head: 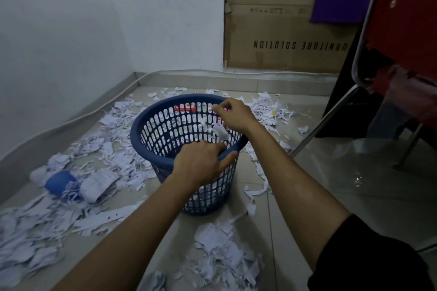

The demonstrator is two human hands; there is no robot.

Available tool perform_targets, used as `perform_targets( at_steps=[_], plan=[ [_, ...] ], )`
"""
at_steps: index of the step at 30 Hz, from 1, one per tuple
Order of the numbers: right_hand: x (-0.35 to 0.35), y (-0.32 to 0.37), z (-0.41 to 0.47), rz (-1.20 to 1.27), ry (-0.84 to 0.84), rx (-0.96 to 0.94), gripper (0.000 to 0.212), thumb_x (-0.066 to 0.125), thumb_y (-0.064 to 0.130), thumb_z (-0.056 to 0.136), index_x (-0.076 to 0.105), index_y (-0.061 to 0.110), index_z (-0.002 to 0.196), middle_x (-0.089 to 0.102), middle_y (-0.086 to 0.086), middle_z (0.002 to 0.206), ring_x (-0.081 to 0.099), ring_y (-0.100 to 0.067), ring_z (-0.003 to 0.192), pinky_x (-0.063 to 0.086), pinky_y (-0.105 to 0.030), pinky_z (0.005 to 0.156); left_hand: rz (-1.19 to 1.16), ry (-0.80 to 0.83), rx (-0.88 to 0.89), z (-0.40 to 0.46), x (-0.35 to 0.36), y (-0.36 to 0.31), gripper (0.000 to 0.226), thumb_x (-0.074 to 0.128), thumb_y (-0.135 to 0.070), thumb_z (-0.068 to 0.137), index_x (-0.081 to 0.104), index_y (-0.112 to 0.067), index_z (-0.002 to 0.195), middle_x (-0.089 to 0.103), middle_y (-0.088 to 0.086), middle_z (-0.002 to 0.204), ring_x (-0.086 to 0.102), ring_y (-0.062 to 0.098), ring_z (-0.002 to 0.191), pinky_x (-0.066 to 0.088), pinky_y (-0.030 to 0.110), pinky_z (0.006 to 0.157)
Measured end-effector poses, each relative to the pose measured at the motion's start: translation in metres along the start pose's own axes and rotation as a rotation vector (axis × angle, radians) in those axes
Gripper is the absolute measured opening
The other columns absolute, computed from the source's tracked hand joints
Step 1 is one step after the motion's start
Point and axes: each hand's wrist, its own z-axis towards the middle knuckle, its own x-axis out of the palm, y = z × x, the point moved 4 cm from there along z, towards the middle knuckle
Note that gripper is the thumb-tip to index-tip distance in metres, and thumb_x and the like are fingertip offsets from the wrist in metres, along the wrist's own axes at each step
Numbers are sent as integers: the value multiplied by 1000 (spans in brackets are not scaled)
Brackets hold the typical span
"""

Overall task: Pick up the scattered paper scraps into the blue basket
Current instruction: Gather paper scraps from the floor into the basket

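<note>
Mid-frame: left hand (201,163) grips blue basket (139,130) rim, right hand (236,117) w/ curled fingers over it, scraps (218,131) falling below, grip unclear.

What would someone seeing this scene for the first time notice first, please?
Probably the blue basket standing mid-floor, with the left hand gripping its near rim and the right hand over its opening, a paper scrap just below it. White paper scraps litter the tiles all around, thickest to the left.
</note>
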Motion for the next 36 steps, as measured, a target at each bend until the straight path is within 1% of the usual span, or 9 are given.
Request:
perform_targets(
  at_steps=[4,11,15,18,22,29,31,33,36],
  plan=[
    [-15,-10,-7,182,-155,-83,21,58,42,96,67,22,98,72,0,95,69,-19,90,57,-46,86,-6,17,-7,3,5,1,59,17,-71,93,55,-27,84,54,-5,62,55,13,54,56,36,61],
    [-33,-93,-60,264,-564,-41,21,54,31,102,59,18,86,62,3,71,53,-4,62,43,-20,58,6,-38,-25,12,3,5,55,22,-68,96,59,-27,89,53,-5,61,54,12,52,55,32,57],
    [16,-184,-92,106,-336,167,15,57,33,99,60,23,89,65,2,80,56,-9,69,45,-28,66,22,-49,-39,18,5,2,55,20,-67,96,56,-26,88,52,-4,61,52,13,50,54,32,55],
    [58,-239,-118,-38,-57,331,29,62,48,94,59,30,116,61,-8,124,59,-21,107,49,-35,90,36,-51,-25,19,8,-2,55,18,-66,96,54,-26,87,52,-3,60,53,15,49,55,34,54],
    [87,-262,-144,-289,28,360,82,53,73,87,25,37,155,15,-4,164,13,-24,151,14,-44,119,49,-75,-31,18,7,-1,54,21,-65,97,56,-25,87,49,-4,58,52,14,47,50,30,50],
    [121,-277,-121,-458,124,282,108,34,96,70,-9,46,155,-25,-2,164,-26,-25,149,-16,-52,118,69,-69,-29,19,10,0,58,16,-67,94,55,-25,85,48,-5,57,48,12,47,35,25,46],
    [127,-284,-118,-582,125,247,105,27,97,71,1,43,157,-13,-5,166,-18,-28,151,-17,-54,116,76,-63,-27,20,11,0,59,14,-68,93,55,-26,87,48,-5,57,48,12,47,34,25,46],
    [127,-286,-117,-639,26,188,92,30,91,77,30,39,153,19,-8,164,8,-31,151,-2,-52,118,76,-70,-21,20,11,0,60,14,-68,93,56,-26,88,47,-6,57,48,12,47,36,25,48],
    [126,-278,-112,-800,-139,35,53,46,70,87,63,28,114,60,-5,115,50,-29,108,35,-43,89,84,-85,-16,19,9,0,58,15,-68,94,55,-25,86,45,-6,56,46,11,46,30,25,47]
  ],
)
